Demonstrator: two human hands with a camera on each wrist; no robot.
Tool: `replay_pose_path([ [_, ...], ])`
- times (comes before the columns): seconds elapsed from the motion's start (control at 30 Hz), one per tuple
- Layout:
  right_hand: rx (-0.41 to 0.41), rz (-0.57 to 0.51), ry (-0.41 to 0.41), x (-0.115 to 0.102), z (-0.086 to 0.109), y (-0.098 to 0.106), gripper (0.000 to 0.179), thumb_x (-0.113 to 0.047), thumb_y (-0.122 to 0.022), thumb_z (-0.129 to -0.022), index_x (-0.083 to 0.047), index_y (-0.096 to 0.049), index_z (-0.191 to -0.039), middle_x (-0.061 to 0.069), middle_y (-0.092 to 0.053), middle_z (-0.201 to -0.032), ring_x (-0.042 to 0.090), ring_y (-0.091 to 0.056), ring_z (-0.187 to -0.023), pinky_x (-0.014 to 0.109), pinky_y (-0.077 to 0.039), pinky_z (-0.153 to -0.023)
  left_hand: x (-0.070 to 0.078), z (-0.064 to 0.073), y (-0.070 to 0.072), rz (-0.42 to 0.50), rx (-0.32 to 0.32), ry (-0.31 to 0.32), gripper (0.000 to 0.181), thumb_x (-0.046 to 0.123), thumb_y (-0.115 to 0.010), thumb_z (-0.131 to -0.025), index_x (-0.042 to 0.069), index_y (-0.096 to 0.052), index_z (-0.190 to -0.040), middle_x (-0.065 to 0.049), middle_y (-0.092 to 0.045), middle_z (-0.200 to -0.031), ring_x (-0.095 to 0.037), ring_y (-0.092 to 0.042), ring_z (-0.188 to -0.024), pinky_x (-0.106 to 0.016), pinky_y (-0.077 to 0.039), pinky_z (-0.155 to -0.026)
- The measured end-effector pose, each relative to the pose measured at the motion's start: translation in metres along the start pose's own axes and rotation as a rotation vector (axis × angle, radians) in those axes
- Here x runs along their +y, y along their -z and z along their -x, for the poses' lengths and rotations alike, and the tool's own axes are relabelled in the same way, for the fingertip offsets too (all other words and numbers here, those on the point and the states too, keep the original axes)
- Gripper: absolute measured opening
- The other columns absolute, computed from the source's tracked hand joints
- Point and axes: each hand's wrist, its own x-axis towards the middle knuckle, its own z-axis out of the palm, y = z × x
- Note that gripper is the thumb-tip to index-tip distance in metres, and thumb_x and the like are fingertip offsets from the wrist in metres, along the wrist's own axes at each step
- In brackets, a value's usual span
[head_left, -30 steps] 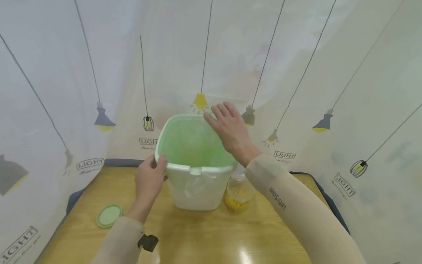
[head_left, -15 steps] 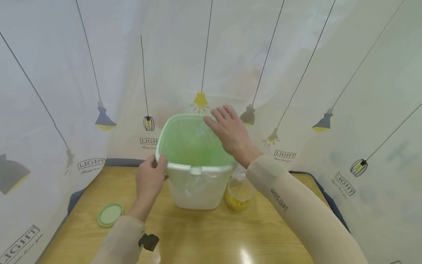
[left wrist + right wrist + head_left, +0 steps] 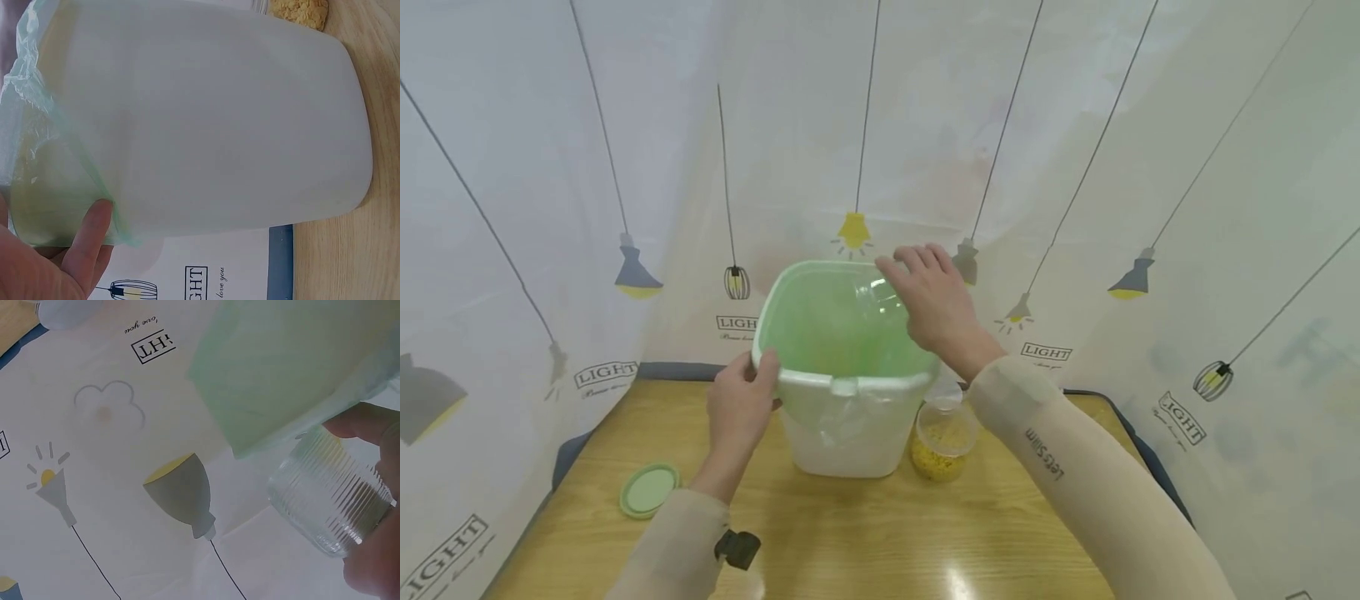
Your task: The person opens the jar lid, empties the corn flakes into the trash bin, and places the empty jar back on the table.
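Note:
A white bin (image 3: 850,437), lined with a green plastic bag (image 3: 820,321), stands upright on the table. My left hand (image 3: 741,404) grips its left rim, the thumb over the bag's folded edge, as the left wrist view also shows. Over the bin's right side, near the far rim, my right hand (image 3: 936,300) holds a clear ribbed cup (image 3: 331,494). In the head view the clear cup (image 3: 880,296) appears tilted over the bin's mouth, partly hidden by the hand. The bin's bottom is hard to make out.
A clear jar (image 3: 942,446) of yellow flakes stands right of the bin, with a clear round piece (image 3: 943,392) behind it. A round green lid (image 3: 650,490) lies on the wooden table (image 3: 850,542) at left. A printed white sheet (image 3: 790,125) encloses the table.
My right hand has moved slightly right and turned, and the clear cup now shows over the bin's mouth. The left hand and bin have hardly moved.

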Motion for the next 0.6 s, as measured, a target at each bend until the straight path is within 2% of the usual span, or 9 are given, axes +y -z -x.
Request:
replay_pose_path([
  [0.13, -0.021, -0.074, -0.068, 0.000, 0.000, 0.004, 0.080, 0.000, -0.070, -0.072, -0.017, -0.040, -0.145, 0.010, -0.047, -0.144, 0.029, -0.041, -0.135, 0.044, -0.024, -0.121, 0.000, -0.002, 0.001, -0.004, 0.004, -0.003, 0.055, 0.050, -0.043, -0.096, 0.009, -0.061, -0.128, -0.018, -0.065, -0.123, -0.034, -0.068, -0.102, -0.032, -0.061, -0.075],
  [0.33, -0.027, -0.244, -0.175, 0.001, 0.002, 0.010, 0.088, -0.011, -0.080, -0.068, -0.017, -0.040, -0.146, 0.010, -0.045, -0.146, 0.031, -0.041, -0.136, 0.047, -0.027, -0.120, -0.001, -0.005, 0.002, 0.001, 0.009, 0.012, 0.055, 0.051, -0.044, -0.096, 0.010, -0.060, -0.130, -0.017, -0.065, -0.125, -0.033, -0.068, -0.104, -0.034, -0.061, -0.076],
  [0.5, -0.002, -0.356, -0.252, 0.006, 0.004, 0.011, 0.092, -0.019, -0.085, -0.065, -0.018, -0.040, -0.145, 0.010, -0.047, -0.144, 0.032, -0.047, -0.129, 0.050, -0.039, -0.111, -0.001, -0.007, 0.004, 0.009, 0.006, 0.022, 0.056, 0.051, -0.044, -0.095, 0.011, -0.060, -0.130, -0.017, -0.064, -0.125, -0.034, -0.067, -0.105, -0.035, -0.061, -0.077],
  [0.6, 0.004, -0.417, -0.290, 0.010, 0.007, 0.010, 0.095, -0.023, -0.086, -0.065, -0.018, -0.039, -0.147, 0.011, -0.046, -0.145, 0.033, -0.048, -0.129, 0.051, -0.042, -0.109, -0.002, -0.007, 0.005, 0.012, 0.004, 0.024, 0.056, 0.052, -0.044, -0.096, 0.011, -0.059, -0.131, -0.018, -0.064, -0.126, -0.035, -0.067, -0.106, -0.035, -0.061, -0.077],
])
